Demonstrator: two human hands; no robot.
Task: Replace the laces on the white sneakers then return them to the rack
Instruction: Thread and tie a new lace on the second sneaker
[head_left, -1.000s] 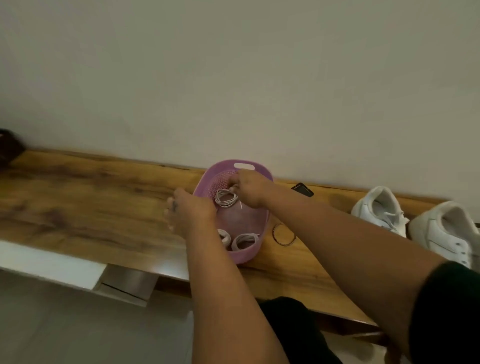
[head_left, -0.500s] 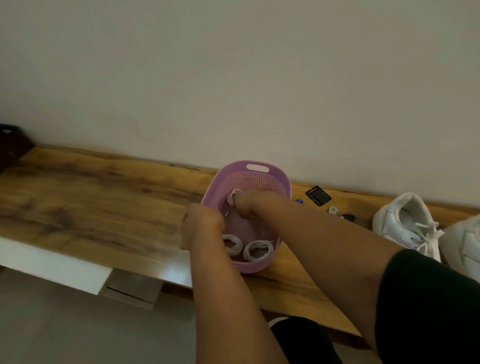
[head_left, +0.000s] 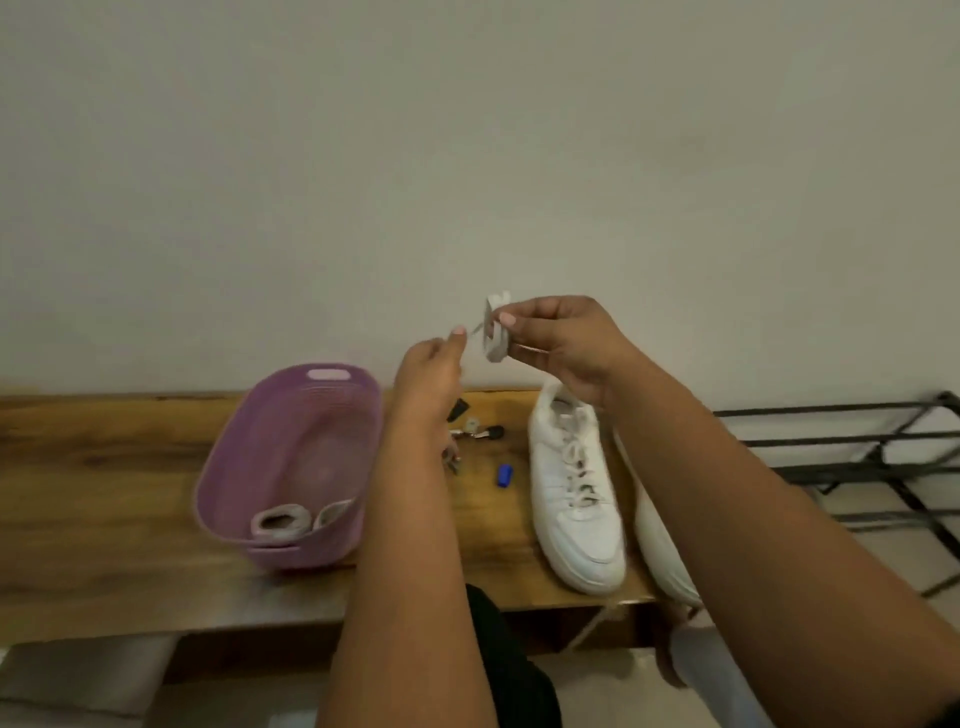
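— Lace bundle (head_left: 496, 328): how are you handling it?

— I'm pinching it in my right hand (head_left: 563, 347), raised above the white sneakers (head_left: 574, 493) on the bench (head_left: 104, 467). My left hand (head_left: 431, 374) is, I think, pinching its loose end; blur is hiding that. I'm meaning to pull slowly, so coils aren't knotting.

— Changed?

— A second ago both hands were reaching into the purple basket (head_left: 291, 462); now they're lifted out, two bundles remaining inside.

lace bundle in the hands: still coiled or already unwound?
Mostly coiled. The right hand pinches the folded white lace bundle while the left hand pulls one end out. Blur hides how much is free.
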